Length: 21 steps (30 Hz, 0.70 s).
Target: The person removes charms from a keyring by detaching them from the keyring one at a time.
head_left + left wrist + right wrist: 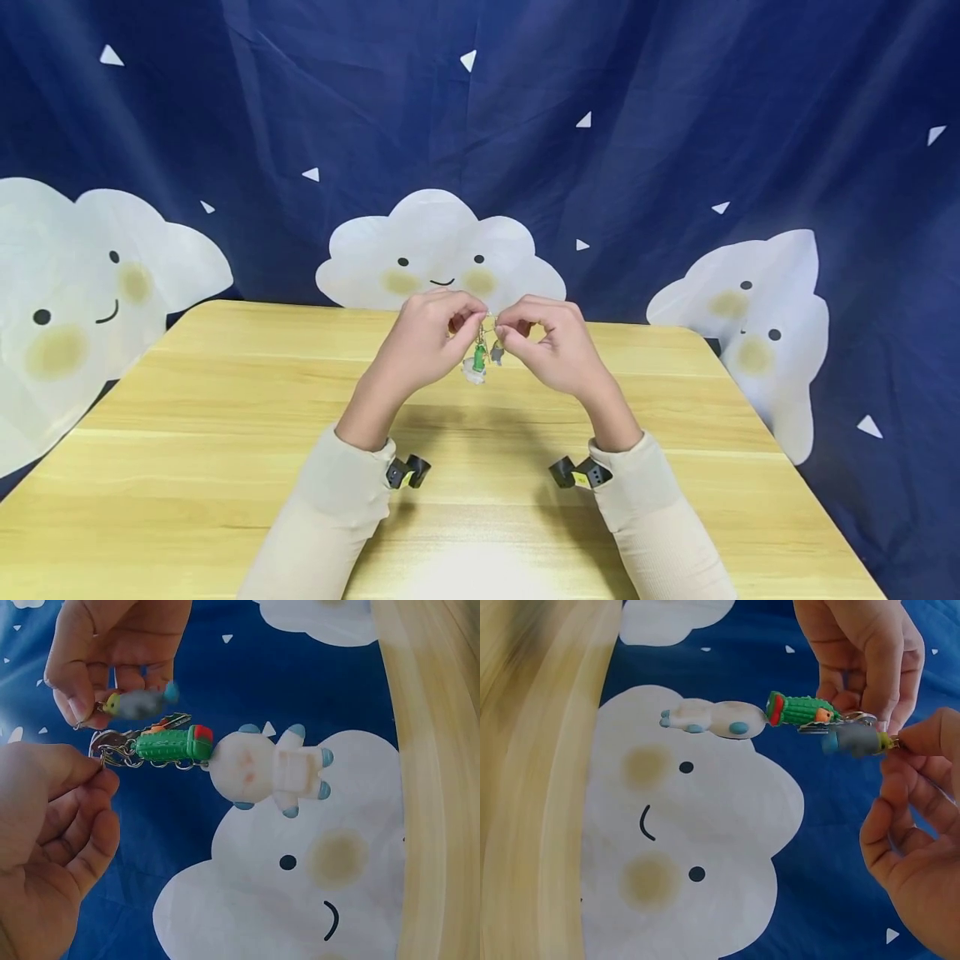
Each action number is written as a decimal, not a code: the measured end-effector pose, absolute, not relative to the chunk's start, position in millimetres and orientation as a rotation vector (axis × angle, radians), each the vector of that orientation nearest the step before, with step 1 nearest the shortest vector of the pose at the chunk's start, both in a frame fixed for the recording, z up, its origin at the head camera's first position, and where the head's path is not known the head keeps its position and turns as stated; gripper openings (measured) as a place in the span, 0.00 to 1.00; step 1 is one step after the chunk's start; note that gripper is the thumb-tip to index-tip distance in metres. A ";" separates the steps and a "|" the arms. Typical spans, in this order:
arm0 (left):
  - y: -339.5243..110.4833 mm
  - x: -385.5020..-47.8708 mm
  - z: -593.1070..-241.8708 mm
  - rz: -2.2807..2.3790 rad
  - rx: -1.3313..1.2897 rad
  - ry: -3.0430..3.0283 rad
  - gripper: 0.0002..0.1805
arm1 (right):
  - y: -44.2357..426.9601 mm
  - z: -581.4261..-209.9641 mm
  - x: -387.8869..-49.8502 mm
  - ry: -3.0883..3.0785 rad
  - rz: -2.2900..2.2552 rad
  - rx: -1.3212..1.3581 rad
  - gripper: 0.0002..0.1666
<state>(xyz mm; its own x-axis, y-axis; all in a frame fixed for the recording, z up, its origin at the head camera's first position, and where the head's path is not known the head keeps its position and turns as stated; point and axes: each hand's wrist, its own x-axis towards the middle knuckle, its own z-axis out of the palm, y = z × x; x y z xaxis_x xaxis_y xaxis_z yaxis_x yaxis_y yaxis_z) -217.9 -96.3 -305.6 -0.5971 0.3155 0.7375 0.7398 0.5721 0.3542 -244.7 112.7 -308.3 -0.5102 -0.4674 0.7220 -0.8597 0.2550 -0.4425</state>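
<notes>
My left hand (429, 337) pinches a key ring between thumb and fingertips, above the table. From that ring hang a green cactus charm (174, 745) with a red end, a white doll charm (259, 771) with blue hands and feet, and at least one metal key (178, 720). Close beside it, my right hand (551, 342) pinches the small metal end of a grey charm (853, 740) with a yellow top and a blue tip. Whether this metal end is linked to the ring cannot be told, as fingertips cover part of it.
The wooden table (225, 400) stretches below both hands. Behind it hangs a dark blue curtain (375, 108) printed with white clouds and small triangles. A black wrist camera (408, 472) sits at the left cuff, another wrist camera (581, 473) at the right.
</notes>
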 end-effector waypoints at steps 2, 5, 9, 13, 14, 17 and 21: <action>-96.7 -218.4 -305.2 -0.885 -0.838 -2.184 0.06 | 113.6 -307.3 -244.5 -2.093 1.163 1.198 0.07; -98.4 -219.1 -304.3 -0.880 -0.826 -2.189 0.05 | 114.3 -305.5 -244.2 -2.121 1.154 1.197 0.07; -101.4 -218.5 -302.7 -0.880 -0.800 -2.204 0.05 | 115.9 -304.5 -244.9 -2.189 1.151 1.194 0.06; -103.3 -216.9 -302.0 -0.883 -0.777 -2.215 0.05 | 118.8 -307.0 -248.4 -2.285 1.166 1.187 0.06; -103.6 -216.6 -301.9 -0.882 -0.774 -2.217 0.05 | 119.5 -308.2 -249.8 -2.313 1.171 1.182 0.06; -103.6 -216.0 -301.7 -0.881 -0.776 -2.219 0.05 | 121.8 -313.6 -255.4 -2.410 1.186 1.159 0.05; -103.2 -216.1 -302.3 -0.876 -0.778 -2.213 0.05 | 125.3 -325.5 -266.6 -2.557 1.191 1.113 0.04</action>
